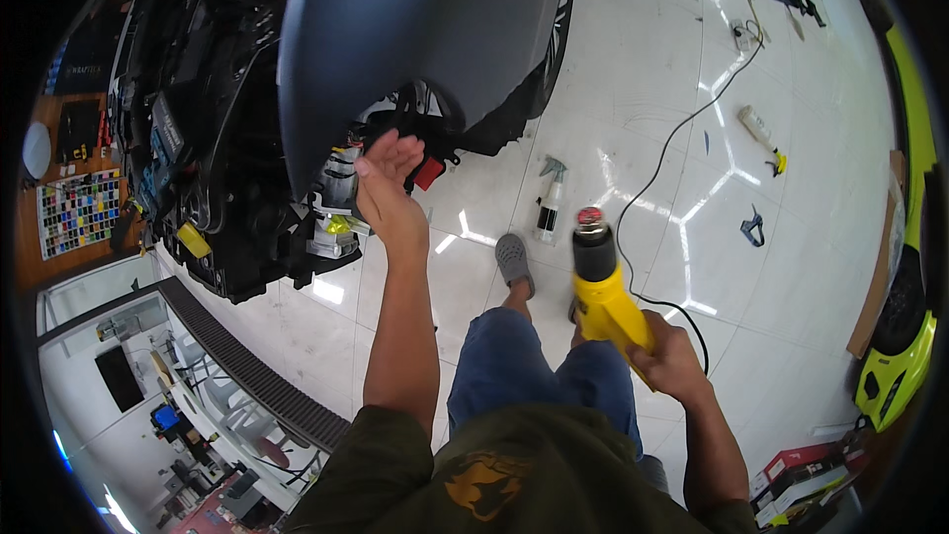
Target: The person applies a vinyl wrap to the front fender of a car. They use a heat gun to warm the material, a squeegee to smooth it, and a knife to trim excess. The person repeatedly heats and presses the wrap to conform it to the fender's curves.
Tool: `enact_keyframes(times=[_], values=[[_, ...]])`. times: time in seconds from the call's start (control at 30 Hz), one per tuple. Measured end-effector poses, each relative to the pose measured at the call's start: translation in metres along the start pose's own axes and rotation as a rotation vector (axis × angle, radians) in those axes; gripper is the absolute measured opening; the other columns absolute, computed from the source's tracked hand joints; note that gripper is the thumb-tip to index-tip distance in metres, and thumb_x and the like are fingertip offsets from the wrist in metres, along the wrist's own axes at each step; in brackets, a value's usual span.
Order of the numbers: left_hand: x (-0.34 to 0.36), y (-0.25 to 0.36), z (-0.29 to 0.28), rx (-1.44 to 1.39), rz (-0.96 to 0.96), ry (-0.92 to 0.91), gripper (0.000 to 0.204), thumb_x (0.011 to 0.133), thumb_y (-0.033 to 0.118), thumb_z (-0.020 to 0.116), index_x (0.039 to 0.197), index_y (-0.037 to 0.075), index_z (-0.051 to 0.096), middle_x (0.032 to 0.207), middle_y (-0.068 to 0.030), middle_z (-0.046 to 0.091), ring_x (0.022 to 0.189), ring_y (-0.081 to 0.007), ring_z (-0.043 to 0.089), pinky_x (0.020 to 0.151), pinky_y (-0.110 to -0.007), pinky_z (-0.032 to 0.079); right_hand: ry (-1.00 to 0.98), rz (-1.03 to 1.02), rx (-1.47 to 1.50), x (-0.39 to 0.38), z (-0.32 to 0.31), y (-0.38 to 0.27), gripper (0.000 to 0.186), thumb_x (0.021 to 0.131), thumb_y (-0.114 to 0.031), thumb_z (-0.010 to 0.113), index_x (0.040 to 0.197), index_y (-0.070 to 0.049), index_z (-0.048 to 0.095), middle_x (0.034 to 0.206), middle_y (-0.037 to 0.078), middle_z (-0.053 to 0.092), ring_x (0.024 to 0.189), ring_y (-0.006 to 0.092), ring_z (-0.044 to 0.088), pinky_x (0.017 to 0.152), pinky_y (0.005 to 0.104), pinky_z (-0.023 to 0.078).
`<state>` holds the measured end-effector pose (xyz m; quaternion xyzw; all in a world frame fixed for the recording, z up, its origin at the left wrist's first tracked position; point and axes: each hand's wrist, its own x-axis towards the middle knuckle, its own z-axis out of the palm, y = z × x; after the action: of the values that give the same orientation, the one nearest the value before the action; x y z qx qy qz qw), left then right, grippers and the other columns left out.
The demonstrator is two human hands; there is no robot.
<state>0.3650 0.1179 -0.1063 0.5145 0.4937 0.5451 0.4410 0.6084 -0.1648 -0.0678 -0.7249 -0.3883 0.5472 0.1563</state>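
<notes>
A matte dark blue-grey car fender (395,30) fills the upper middle, with exposed front-end parts (198,138) to its left. My left hand (391,196) is raised by the lower end of the fender, at the wheel-arch edge, palm up and fingers stretched out, holding nothing. Whether its fingertips touch the panel I cannot tell. In my right hand (675,356) is a yellow and black heat gun (603,297), gripped by its handle. Its metal nozzle (590,218) points away from me, over the floor, and looks reddish at the mouth.
A black cord (657,168) runs from the heat gun across the tiled floor. One spray bottle (549,206) lies ahead of my foot, another (759,131) farther right. A dark blue clamp-like piece (753,227) lies nearby. A yellow-green car (895,381) stands at the right.
</notes>
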Motion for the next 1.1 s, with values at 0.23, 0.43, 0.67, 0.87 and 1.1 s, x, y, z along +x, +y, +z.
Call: enact_keyframes(times=[0.23, 0.43, 0.67, 0.87, 1.1], values=[[-0.009, 0.001, -0.049, 0.026, -0.094, 0.049, 0.050, 0.103, 0.038, 0.036, 0.111, -0.006, 0.058, 0.099, -0.0165, 0.065, 0.091, -0.0239, 0.065, 0.085, -0.034, 0.051, -0.172, -0.224, 0.053, 0.011, 0.017, -0.086, 0.042, 0.083, -0.023, 0.064, 0.117, 0.000, 0.055, 0.085, 0.023, 0.066, 0.079, 0.0366, 0.067, 0.073, 0.0409, 0.051], [-0.019, 0.035, -0.074, 0.427, 0.231, -0.079, 0.027, 0.097, 0.018, 0.051, 0.108, -0.005, 0.060, 0.090, -0.0129, 0.065, 0.082, -0.0220, 0.063, 0.077, -0.033, 0.050, -0.203, -0.150, 0.053, 0.017, 0.031, -0.144, 0.045, 0.084, -0.025, 0.064, 0.120, 0.000, 0.055, 0.090, 0.023, 0.066, 0.082, 0.0348, 0.067, 0.074, 0.0378, 0.051], [0.033, 0.167, -0.066, 0.940, 0.815, -0.311, 0.063, 0.076, 0.016, 0.076, 0.131, 0.000, 0.051, 0.132, -0.0203, 0.047, 0.120, -0.0347, 0.047, 0.099, -0.041, 0.038, -0.098, -0.104, 0.060, 0.013, 0.035, -0.140, 0.047, 0.083, -0.025, 0.063, 0.122, 0.000, 0.054, 0.088, 0.022, 0.067, 0.082, 0.0351, 0.067, 0.075, 0.0390, 0.051], [0.086, 0.179, -0.013, 1.234, 0.742, -0.580, 0.089, 0.073, 0.019, 0.079, 0.146, 0.006, 0.030, 0.139, -0.0192, 0.044, 0.127, -0.0351, 0.044, 0.107, -0.047, 0.030, -0.102, -0.174, 0.083, 0.013, 0.056, -0.108, 0.052, 0.082, -0.025, 0.064, 0.125, 0.002, 0.051, 0.088, 0.025, 0.067, 0.084, 0.0398, 0.066, 0.078, 0.0436, 0.051], [0.071, 0.170, 0.007, 1.457, 0.721, -0.431, 0.095, 0.074, 0.025, 0.079, 0.147, 0.003, 0.022, 0.130, -0.0222, 0.049, 0.121, -0.0348, 0.049, 0.102, -0.049, 0.032, -0.200, -0.164, 0.144, 0.020, 0.059, -0.057, 0.043, 0.080, -0.025, 0.066, 0.116, -0.002, 0.058, 0.097, 0.024, 0.064, 0.091, 0.0392, 0.063, 0.081, 0.0426, 0.049]])
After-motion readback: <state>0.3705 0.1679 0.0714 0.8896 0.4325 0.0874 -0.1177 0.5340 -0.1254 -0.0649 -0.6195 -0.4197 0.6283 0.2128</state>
